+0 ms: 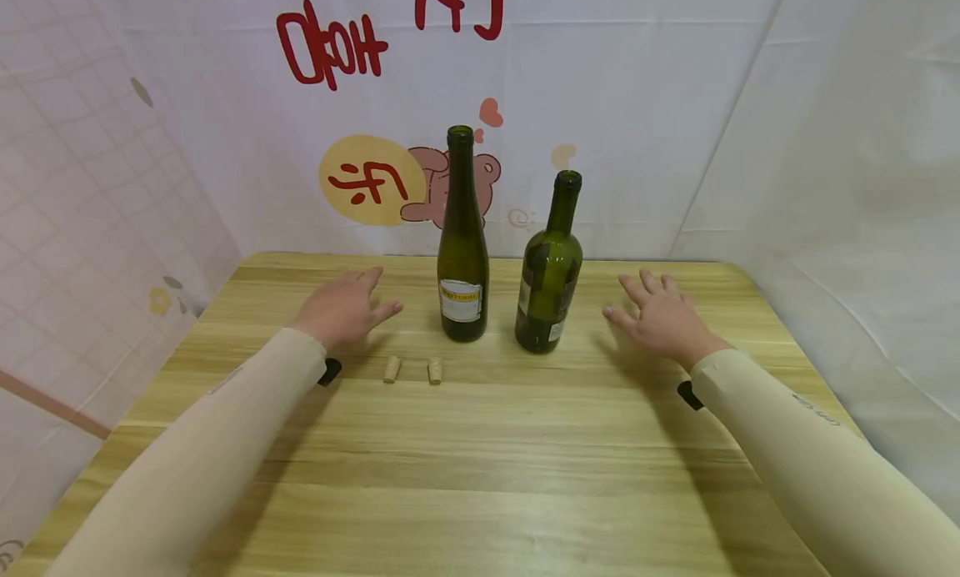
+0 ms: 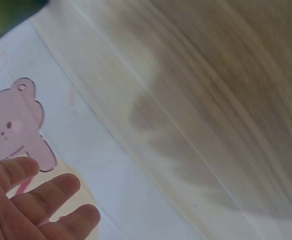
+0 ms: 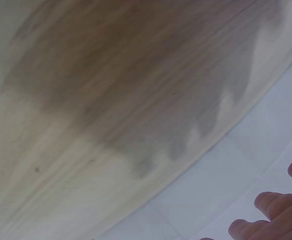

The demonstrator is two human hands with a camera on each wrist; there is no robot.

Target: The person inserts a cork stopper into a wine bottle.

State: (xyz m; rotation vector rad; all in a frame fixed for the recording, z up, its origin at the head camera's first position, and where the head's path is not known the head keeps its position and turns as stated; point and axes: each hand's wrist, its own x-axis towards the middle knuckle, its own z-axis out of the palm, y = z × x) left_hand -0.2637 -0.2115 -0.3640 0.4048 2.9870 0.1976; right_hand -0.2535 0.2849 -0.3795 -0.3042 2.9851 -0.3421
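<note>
Two green glass wine bottles stand upright toward the back of the table. The slim bottle [image 1: 463,243] has a white and yellow label; the broad-shouldered bottle [image 1: 551,268] is at its right, its mouth uncorked. In front of the slim one, a left cork [image 1: 392,369] and a right cork [image 1: 435,371] stand side by side. My left hand [image 1: 341,308], fingers extended, hovers left of the slim bottle and holds nothing. On the other side, my right hand [image 1: 663,317] is spread above the wood, right of the broad bottle, also holding nothing.
The wooden table [image 1: 480,477] has rounded back corners. Behind it hangs a white cloth backdrop [image 1: 637,85] with red characters and a pink bear [image 2: 13,120]. Black wrist straps show under both sleeves.
</note>
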